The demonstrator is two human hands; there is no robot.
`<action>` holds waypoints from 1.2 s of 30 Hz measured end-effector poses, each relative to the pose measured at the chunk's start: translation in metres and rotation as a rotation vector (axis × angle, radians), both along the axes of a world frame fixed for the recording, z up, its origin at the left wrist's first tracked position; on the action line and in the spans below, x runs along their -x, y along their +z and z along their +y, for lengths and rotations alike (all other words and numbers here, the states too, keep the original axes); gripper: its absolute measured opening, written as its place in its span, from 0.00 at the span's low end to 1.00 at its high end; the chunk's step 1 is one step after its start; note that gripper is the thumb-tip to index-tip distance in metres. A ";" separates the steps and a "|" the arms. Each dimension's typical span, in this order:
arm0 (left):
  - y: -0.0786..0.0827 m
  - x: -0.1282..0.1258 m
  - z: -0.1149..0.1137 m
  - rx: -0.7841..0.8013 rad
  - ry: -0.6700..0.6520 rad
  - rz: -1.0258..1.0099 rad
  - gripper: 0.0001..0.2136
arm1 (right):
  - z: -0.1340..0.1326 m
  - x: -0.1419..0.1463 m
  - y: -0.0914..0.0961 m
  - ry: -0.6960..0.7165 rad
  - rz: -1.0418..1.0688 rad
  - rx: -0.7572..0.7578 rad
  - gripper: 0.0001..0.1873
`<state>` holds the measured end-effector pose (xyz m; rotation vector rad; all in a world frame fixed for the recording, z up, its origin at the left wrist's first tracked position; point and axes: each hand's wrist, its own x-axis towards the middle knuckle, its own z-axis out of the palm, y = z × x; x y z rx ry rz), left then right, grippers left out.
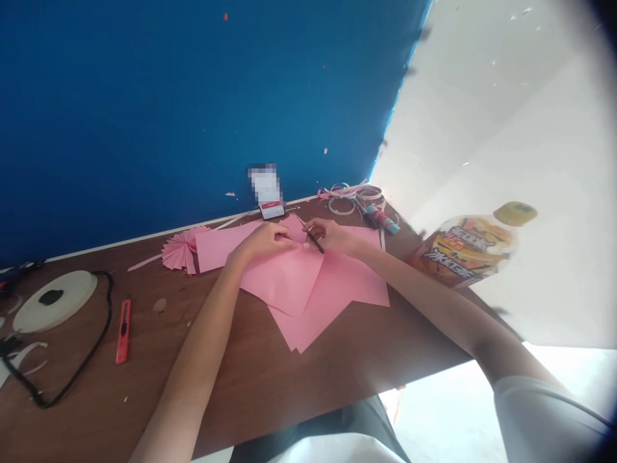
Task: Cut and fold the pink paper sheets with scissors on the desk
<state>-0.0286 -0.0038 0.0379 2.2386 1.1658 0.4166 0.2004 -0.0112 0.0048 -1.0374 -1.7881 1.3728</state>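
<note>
Several pink paper sheets [337,283] overlap on the brown table, with one folded or lifted pink sheet [284,283] on top. My left hand [270,241] is closed on the upper edge of that top sheet, its fingertips pinching the paper. Close by on the right, my right hand [330,235] has its fingers closed around a thin black pencil-like stick [315,242], which slants across the top of the paper. Its exact kind is too small to make out. A pleated pink paper fan [180,251] lies left of the sheets.
A phone [270,196] leans against the blue wall. Paper strip coils [354,193] and a glue stick [383,218] lie at the back right, beside a drink bottle [472,247]. A red box cutter [124,331], white disc [55,302] and black cable [91,360] are at left.
</note>
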 end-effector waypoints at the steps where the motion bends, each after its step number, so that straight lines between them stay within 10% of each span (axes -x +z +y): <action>1: 0.000 0.000 0.000 -0.003 -0.001 0.002 0.13 | -0.002 0.001 0.000 0.021 0.012 0.018 0.24; 17: -0.021 -0.012 0.004 -0.168 0.134 -0.092 0.13 | -0.014 0.005 0.007 0.049 -0.154 -0.062 0.25; 29: -0.033 0.011 0.022 -0.059 0.588 -0.463 0.13 | -0.008 -0.001 0.011 -0.068 -0.535 -0.131 0.08; 36: -0.048 0.017 0.028 -0.034 0.623 -0.469 0.09 | -0.011 -0.003 0.011 -0.051 -0.578 -0.158 0.11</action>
